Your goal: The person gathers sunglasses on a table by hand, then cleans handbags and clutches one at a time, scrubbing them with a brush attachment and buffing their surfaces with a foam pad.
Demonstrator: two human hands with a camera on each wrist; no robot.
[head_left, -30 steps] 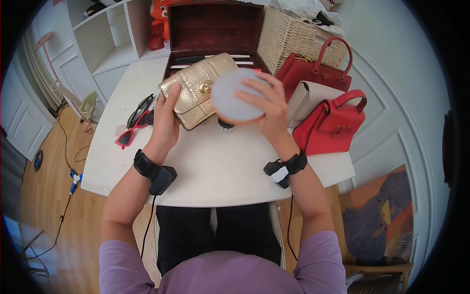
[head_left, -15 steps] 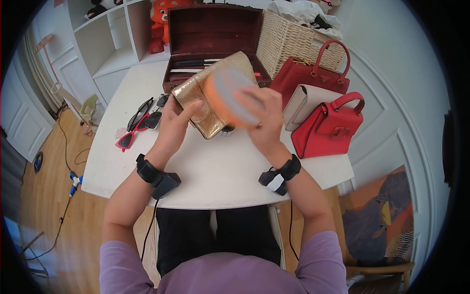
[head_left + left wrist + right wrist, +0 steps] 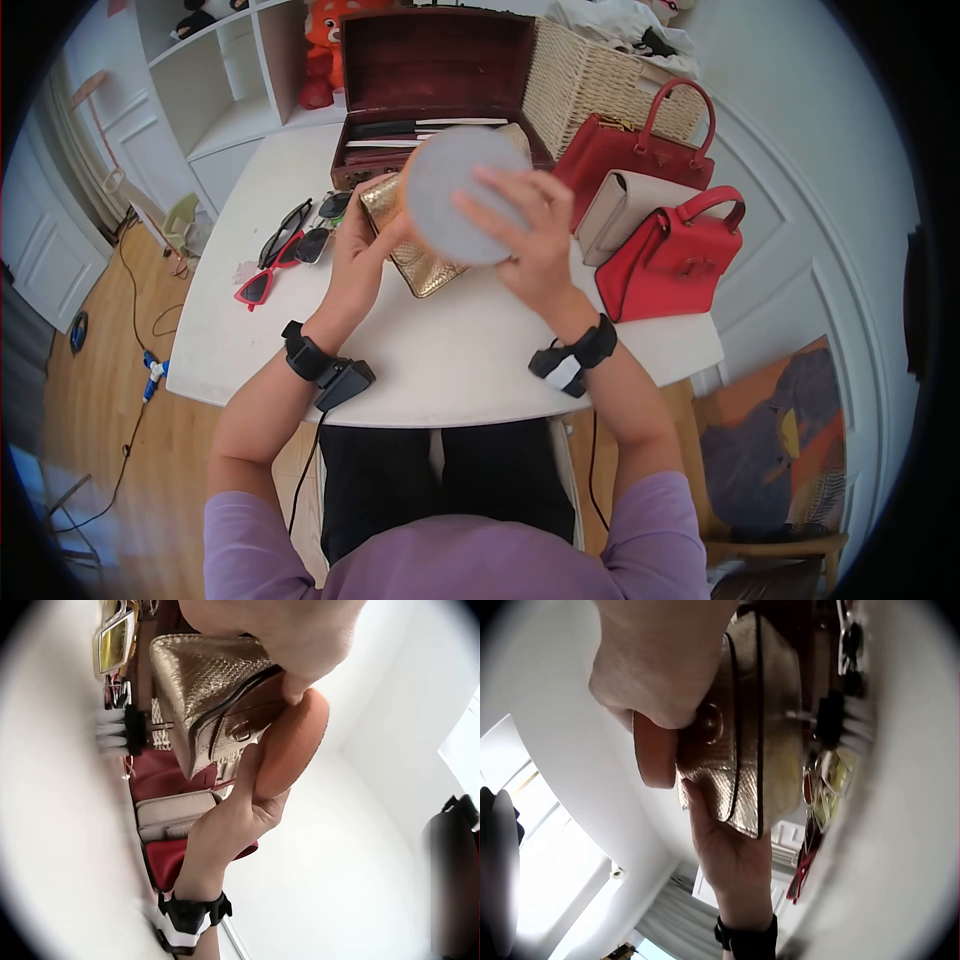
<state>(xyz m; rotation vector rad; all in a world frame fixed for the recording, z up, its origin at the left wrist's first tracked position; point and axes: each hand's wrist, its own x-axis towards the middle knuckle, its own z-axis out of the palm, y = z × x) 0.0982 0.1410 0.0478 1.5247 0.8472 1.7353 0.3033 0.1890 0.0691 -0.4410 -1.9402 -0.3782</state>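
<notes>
My left hand [image 3: 358, 265] grips a gold snakeskin-textured clutch bag [image 3: 425, 278] by its left end, holding it tilted above the table. With thumb and fingers my right hand [image 3: 535, 235] holds a round sponge pad [image 3: 445, 190], grey on its face and orange at its side. In the head view the pad covers much of the bag. The left wrist view shows the pad's orange side [image 3: 292, 746] against the bag's flap, close to the round clasp. Below the bag appears a small black brush with white bristles [image 3: 116, 731].
Sunglasses [image 3: 290, 235] lie at the left of the white table [image 3: 450, 375]. An open dark red case [image 3: 435, 60] stands behind, beside a wicker basket [image 3: 570, 75]. On the right are a dark red handbag [image 3: 590, 145], a beige bag [image 3: 615, 215] and a red handbag [image 3: 665, 265].
The clutch has turned and come lower and nearer, with its clasp now covered in the head view. The pad has swung about and shifted left across the bag.
</notes>
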